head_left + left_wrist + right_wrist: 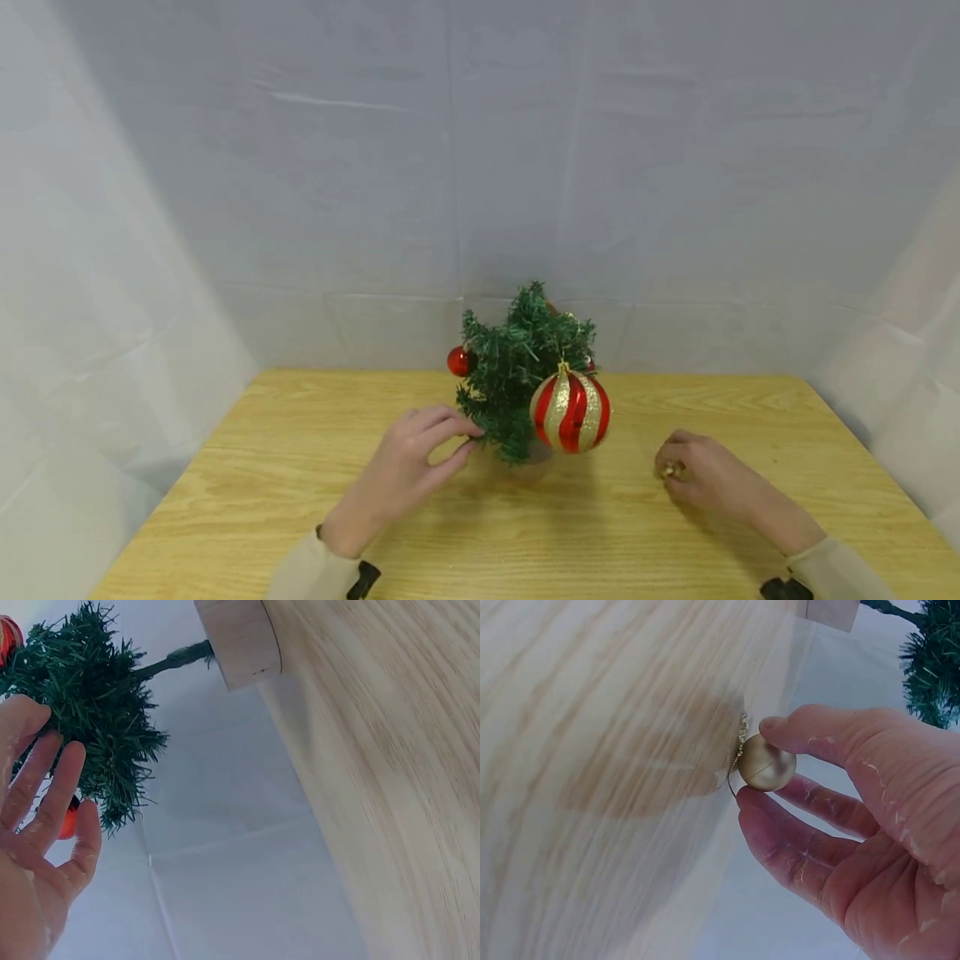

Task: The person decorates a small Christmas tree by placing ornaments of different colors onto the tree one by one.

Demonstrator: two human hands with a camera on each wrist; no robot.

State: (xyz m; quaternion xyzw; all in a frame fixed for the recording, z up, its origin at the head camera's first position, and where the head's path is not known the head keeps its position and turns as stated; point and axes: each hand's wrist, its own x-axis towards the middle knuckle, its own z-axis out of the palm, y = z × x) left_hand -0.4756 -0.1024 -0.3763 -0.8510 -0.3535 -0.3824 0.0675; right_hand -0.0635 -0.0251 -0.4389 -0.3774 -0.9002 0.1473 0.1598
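A small green artificial Christmas tree (517, 358) stands on a round wooden base (241, 641). My left hand (416, 454) is at its lower left side, thumb and forefinger pinching the tip of a branch, the other fingers spread. To the right, low over the tabletop, my right hand (705, 475) holds a small gold ball ornament (766, 763) between thumb and fingers. A thin gold hanging cord (741, 739) trails from the ball against the wood. In the head view the fingers hide most of this ball.
A large red-and-gold striped ball (570, 412) hangs at the tree's front right, and a small red ball (458, 361) on its left. Other ornaments are partly hidden in the branches. The wooden table (262, 467) meets white cloth (375, 208) behind and at both sides.
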